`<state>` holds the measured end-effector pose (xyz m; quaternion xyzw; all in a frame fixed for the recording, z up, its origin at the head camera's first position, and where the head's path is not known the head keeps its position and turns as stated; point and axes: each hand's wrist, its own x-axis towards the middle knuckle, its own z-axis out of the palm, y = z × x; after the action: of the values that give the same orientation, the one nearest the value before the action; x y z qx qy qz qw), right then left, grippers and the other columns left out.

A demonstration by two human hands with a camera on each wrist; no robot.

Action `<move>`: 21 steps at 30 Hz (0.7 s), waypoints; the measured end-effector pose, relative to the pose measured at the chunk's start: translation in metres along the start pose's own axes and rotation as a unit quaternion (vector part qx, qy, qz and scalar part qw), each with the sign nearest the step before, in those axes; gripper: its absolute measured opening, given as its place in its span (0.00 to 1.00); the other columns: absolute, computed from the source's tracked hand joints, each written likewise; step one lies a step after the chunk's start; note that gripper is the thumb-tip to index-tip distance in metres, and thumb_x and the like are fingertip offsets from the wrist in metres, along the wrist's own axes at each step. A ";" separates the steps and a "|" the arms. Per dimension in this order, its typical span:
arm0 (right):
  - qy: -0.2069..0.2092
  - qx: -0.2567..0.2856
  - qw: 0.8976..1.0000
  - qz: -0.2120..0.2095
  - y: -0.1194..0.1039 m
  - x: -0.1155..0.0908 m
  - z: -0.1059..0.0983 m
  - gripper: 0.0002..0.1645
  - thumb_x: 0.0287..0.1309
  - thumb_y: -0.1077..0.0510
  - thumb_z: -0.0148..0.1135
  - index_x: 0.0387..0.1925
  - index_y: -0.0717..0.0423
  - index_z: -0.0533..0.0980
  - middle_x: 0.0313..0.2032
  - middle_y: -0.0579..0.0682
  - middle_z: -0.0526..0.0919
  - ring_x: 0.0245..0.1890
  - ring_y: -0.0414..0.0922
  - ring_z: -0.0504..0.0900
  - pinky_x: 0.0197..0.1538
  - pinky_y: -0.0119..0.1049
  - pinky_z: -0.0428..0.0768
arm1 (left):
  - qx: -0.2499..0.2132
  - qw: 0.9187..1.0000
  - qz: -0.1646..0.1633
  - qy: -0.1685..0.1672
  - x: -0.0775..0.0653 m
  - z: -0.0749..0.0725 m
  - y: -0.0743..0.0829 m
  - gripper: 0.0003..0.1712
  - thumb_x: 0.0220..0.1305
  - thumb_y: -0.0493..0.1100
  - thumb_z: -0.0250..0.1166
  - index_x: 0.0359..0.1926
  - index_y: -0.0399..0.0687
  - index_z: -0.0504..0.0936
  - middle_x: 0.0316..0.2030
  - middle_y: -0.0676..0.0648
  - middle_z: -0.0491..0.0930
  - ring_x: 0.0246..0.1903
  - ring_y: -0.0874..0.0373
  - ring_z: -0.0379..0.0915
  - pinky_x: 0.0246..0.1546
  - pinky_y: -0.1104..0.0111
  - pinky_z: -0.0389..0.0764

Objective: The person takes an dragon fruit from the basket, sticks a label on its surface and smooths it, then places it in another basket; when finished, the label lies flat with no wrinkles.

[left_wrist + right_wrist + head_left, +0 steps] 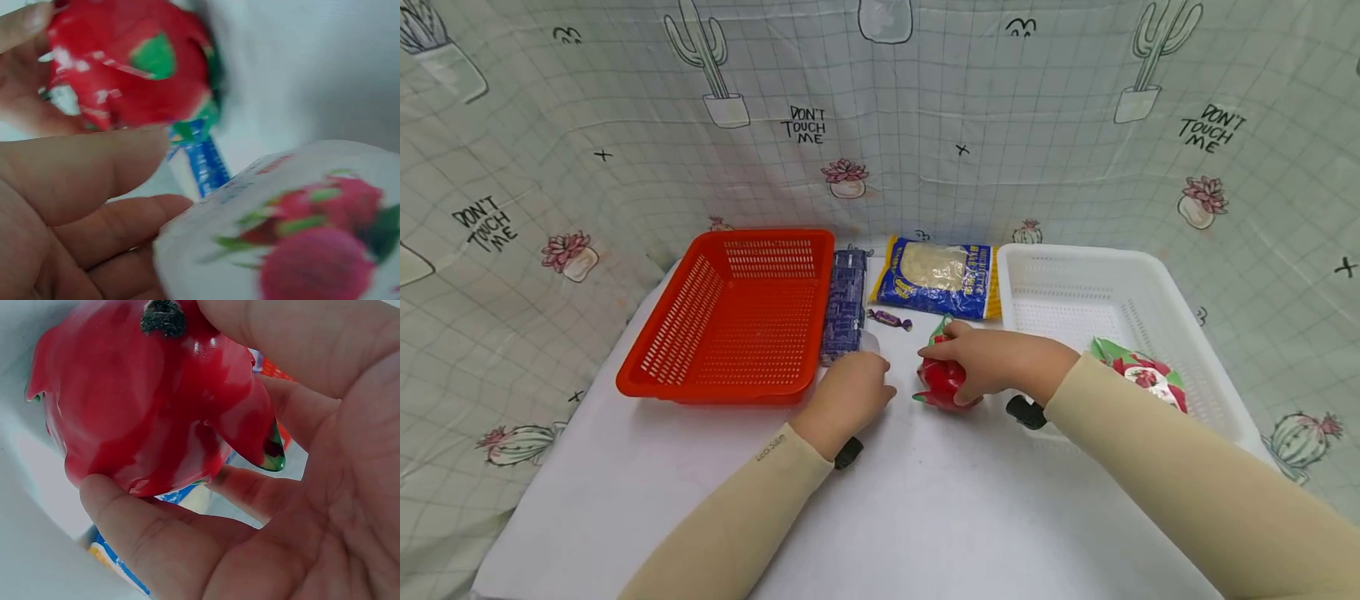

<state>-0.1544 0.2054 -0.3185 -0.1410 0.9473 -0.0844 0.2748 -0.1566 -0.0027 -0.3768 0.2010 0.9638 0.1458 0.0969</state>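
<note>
My right hand [996, 360] grips a red dragon fruit [943, 379] with green-tipped scales, over the middle of the white table. In the right wrist view its dark stem end [164, 317] shows, with the thumb and fingers spread round the glossy skin. Just left of it, my left hand [852, 390] holds a white cup-like container [312, 231] printed with dragon fruit. In the left wrist view the fingers are at the container's edge, partly hidden behind it. From the head, only a pale bit of it shows past the knuckles.
A red basket [628, 379] stands on the left and a white basket [1206, 350] on the right, holding a green-and-red packet [1146, 375]. Between them lie a dark blue packet [846, 300], a blue-and-yellow bag [936, 275] and a purple-wrapped candy [889, 318]. A patterned curtain [917, 108] hangs behind.
</note>
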 end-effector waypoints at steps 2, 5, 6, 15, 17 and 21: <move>0.000 0.000 1.000 -0.001 0.000 -0.001 -0.001 0.54 0.53 0.58 0.82 0.79 0.36 0.68 0.79 0.59 0.60 0.74 0.62 0.68 0.56 0.54 0.89 | -0.008 1.000 0.002 0.007 -0.003 -0.006 0.003 0.17 0.72 0.44 0.68 0.57 0.42 0.89 0.52 0.43 0.91 0.52 0.46 0.87 0.61 0.54 0.85; -0.003 -0.001 1.000 0.000 0.002 -0.001 -0.003 0.53 0.56 0.55 0.81 0.80 0.35 0.67 0.78 0.59 0.61 0.73 0.61 0.69 0.56 0.53 0.89 | -0.038 0.999 0.010 0.032 -0.007 -0.016 0.007 0.17 0.75 0.43 0.65 0.60 0.44 0.88 0.55 0.44 0.90 0.50 0.47 0.87 0.57 0.54 0.87; -0.003 0.001 1.000 0.002 0.002 -0.003 -0.004 0.52 0.58 0.53 0.80 0.80 0.34 0.66 0.79 0.59 0.61 0.73 0.61 0.69 0.56 0.53 0.89 | -0.060 0.997 0.012 0.044 -0.008 -0.019 0.008 0.18 0.76 0.42 0.64 0.62 0.46 0.88 0.56 0.44 0.90 0.47 0.48 0.87 0.53 0.55 0.89; 0.227 0.106 0.968 0.009 -0.012 -0.033 -0.027 0.39 0.72 0.48 0.66 0.80 0.40 0.67 0.77 0.59 0.69 0.74 0.62 0.73 0.68 0.64 0.79 | -0.354 0.920 0.009 0.171 -0.007 -0.042 0.013 0.27 0.77 0.38 0.62 0.71 0.64 0.80 0.69 0.52 0.81 0.46 0.56 0.85 0.37 0.68 0.88; 0.299 0.148 0.943 -0.004 -0.017 -0.040 -0.024 0.35 0.73 0.48 0.66 0.78 0.41 0.71 0.74 0.54 0.74 0.72 0.58 0.75 0.68 0.60 0.81 | -0.399 0.897 0.018 0.187 -0.007 -0.045 0.015 0.29 0.76 0.38 0.62 0.73 0.66 0.78 0.71 0.55 0.79 0.54 0.57 0.86 0.44 0.67 0.90; 0.416 0.207 0.884 -0.058 -0.026 -0.047 -0.011 0.28 0.70 0.54 0.70 0.70 0.44 0.80 0.65 0.51 0.82 0.63 0.52 0.84 0.59 0.51 0.88 | -0.456 0.865 0.055 0.201 -0.011 -0.047 0.021 0.30 0.76 0.37 0.63 0.74 0.66 0.77 0.73 0.56 0.76 0.58 0.57 0.86 0.51 0.64 0.90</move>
<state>-0.1165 0.1964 -0.2801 -0.0872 0.9258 -0.3453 -0.1265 -0.1508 0.0003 -0.3242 0.1538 0.7757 0.6115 -0.0264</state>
